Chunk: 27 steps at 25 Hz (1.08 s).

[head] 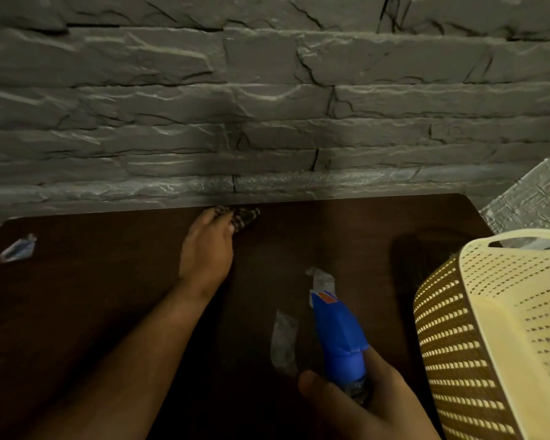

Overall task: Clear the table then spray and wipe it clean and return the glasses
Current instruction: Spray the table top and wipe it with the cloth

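Note:
A dark brown table stands against a grey stone wall. My left hand reaches to the table's far edge and holds a dark patterned cloth against the surface. Near the front, my right hand grips a spray bottle with a blue head, its nozzle pointing away from me over the table. No glasses are in view.
A cream and brown perforated basket stands at the right edge. Pale tape-like patches mark the tabletop near the bottle, and another pale patch sits at the far left. The stone wall closes off the back.

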Each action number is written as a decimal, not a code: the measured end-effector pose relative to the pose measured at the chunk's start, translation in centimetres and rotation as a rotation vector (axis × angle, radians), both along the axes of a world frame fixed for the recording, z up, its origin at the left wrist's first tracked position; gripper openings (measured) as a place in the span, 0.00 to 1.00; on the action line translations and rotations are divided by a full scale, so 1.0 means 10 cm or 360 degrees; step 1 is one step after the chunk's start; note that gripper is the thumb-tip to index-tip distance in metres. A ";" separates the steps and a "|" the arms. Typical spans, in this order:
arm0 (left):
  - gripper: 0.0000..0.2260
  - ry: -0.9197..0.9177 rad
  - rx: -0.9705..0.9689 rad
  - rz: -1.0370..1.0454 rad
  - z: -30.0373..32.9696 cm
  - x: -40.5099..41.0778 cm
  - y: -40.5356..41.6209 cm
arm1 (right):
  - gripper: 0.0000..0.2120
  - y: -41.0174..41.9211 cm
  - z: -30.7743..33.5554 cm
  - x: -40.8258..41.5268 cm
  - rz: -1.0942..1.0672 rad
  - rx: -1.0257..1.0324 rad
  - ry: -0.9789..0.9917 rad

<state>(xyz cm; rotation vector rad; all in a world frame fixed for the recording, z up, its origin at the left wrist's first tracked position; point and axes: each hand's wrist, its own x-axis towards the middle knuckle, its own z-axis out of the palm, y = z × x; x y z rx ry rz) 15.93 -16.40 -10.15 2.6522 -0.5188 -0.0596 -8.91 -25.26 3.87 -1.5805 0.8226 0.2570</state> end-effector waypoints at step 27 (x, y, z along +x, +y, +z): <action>0.16 -0.0099 -0.0053 -0.0105 0.19 -0.69 0.12 | 0.22 0.32 -0.03 -0.46 0.0026 0.0149 0.0003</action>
